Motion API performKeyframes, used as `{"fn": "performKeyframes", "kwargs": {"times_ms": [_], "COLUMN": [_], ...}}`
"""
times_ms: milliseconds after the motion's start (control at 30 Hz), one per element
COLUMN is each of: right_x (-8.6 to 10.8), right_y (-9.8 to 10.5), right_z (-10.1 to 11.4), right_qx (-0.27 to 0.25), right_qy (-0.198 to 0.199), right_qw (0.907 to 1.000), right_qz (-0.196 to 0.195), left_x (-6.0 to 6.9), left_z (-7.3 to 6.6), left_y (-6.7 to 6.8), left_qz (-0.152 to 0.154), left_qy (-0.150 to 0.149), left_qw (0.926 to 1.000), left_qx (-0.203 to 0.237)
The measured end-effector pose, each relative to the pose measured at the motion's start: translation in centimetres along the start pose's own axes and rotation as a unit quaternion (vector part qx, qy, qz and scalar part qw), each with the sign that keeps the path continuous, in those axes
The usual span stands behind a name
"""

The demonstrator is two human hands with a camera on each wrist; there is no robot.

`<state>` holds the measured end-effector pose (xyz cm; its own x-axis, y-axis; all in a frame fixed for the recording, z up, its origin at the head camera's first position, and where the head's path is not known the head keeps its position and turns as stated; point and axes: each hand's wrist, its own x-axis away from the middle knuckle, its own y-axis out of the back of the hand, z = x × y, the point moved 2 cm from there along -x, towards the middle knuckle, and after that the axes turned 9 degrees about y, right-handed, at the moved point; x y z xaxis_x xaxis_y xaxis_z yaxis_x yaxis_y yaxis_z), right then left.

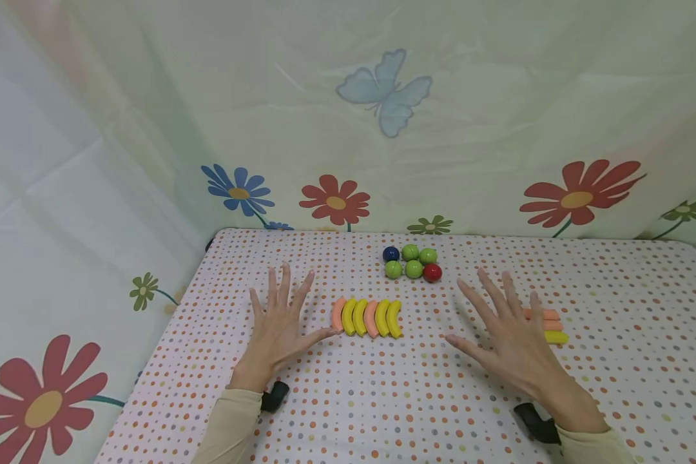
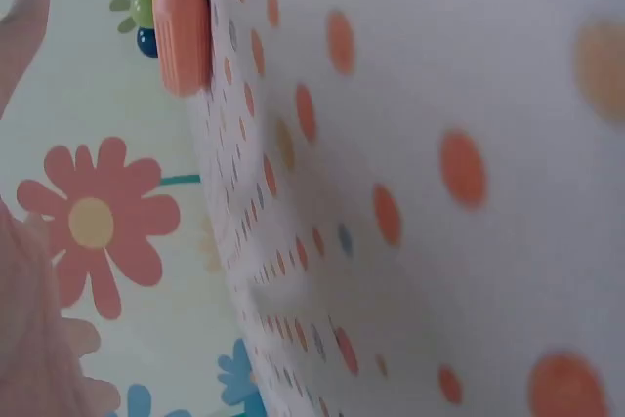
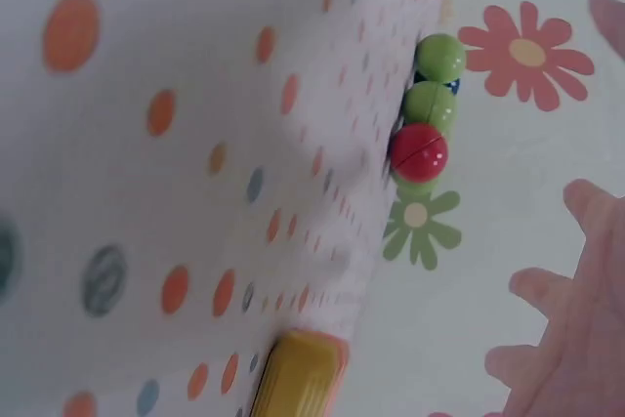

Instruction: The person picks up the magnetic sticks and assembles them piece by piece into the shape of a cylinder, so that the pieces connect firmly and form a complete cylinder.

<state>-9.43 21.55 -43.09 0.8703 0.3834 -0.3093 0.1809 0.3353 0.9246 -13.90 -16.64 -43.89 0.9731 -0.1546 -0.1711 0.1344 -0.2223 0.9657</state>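
My left hand (image 1: pixel 278 328) is spread with straight fingers. Its thumb tip reaches the left end of a row of curved, banana-shaped pieces, yellow ones (image 1: pixel 359 317) and pink ones (image 1: pixel 371 318); whether it touches them I cannot tell. The left wrist view shows a ridged pink piece (image 2: pixel 183 36) up close. Spread as well, my right hand (image 1: pixel 513 338) holds nothing. Beside it, partly hidden by its fingers, lie pink sticks (image 1: pixel 551 314) and a yellow piece (image 1: pixel 557 337). In the right wrist view, that yellow piece (image 3: pixel 301 373) appears at the bottom.
Beyond the bananas sits a cluster of small round pieces: several green balls (image 1: pixel 414 269), a dark blue ball (image 1: pixel 391 254) and a red ball (image 1: pixel 432 272). All lie on a dotted tablecloth (image 1: pixel 383 399). A flowered curtain (image 1: pixel 470 129) hangs behind the table and on its left.
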Motion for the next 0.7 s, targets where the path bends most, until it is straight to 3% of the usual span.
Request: {"fn": "performKeyframes", "kwargs": {"times_ms": [133, 233, 333, 433, 533, 700], "right_x": [-0.4, -0.8, -1.3, -2.3, -3.6, -6.0], "right_y": [0.3, 0.6, 0.6, 0.5, 0.2, 0.0], "right_z": [0.3, 0.6, 0.8, 0.7, 0.3, -0.3], "right_qx": [-0.037, -0.069, -0.104, -0.145, -0.175, -0.204], "right_qy": [0.005, 0.015, 0.024, 0.025, 0.018, -0.008], "right_qw": [0.9992, 0.9969, 0.9923, 0.9860, 0.9811, 0.9772], "right_qz": [-0.011, -0.035, -0.062, -0.078, -0.080, -0.058], "left_x": [-0.2, -0.2, -0.2, -0.4, -0.5, -0.5], "left_z": [-1.3, -3.4, -6.1, -8.7, -10.7, -12.6], "left_y": [0.0, 0.1, -0.1, -0.6, -1.3, -2.3], "left_qz": [-0.012, -0.009, 0.007, 0.029, 0.055, 0.088], "left_qy": [-0.037, -0.086, -0.145, -0.193, -0.219, -0.227], "left_qw": [0.9989, 0.9947, 0.9879, 0.9805, 0.9739, 0.9657], "left_qx": [0.027, 0.055, 0.056, 0.024, -0.021, -0.091]}}
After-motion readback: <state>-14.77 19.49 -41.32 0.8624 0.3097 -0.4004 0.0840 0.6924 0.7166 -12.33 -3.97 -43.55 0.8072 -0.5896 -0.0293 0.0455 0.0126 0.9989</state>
